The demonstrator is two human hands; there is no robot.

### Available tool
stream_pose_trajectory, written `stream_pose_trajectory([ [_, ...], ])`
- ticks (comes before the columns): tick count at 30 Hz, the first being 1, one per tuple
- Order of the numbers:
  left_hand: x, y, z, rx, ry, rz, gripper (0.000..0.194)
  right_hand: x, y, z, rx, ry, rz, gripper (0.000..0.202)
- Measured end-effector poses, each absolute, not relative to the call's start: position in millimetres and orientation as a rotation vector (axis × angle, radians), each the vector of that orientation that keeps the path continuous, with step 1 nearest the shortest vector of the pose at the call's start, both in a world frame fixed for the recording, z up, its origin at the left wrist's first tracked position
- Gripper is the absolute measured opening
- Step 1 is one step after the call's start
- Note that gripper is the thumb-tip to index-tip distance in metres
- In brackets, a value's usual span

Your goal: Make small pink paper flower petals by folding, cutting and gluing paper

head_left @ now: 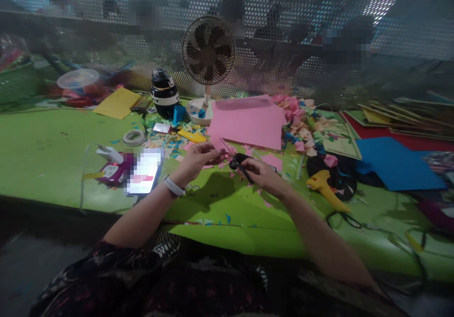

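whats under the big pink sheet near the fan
The big pink sheet lies on the green table, over paper scraps at its near edge. Whatever lies beneath its middle is covered.

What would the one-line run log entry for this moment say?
left hand: holds small pink paper piece | right hand: grips black scissors, blades at the piece | surface: green table | nearby: pink sheet, yellow glue gun

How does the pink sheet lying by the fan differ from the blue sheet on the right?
The pink sheet is pale and lies behind the hands, its near edge close to the scissors. The blue sheet is darker, lies off to the right beside the yellow glue gun, and overlaps a red surface. Both lie flat on the green table.
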State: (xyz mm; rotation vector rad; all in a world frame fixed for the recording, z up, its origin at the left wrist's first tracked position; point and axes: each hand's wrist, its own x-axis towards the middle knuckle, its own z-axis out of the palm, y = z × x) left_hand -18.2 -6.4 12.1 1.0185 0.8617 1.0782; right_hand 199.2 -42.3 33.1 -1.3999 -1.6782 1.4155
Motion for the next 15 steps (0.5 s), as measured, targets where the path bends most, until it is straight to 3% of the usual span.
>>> stream_pose_trajectory([
  [15,-19.2,-5.3,10.2,1.04,0.836,1.081,0.032,199.1,-41.9,33.7,-1.398,-1.666,1.439,0.043],
])
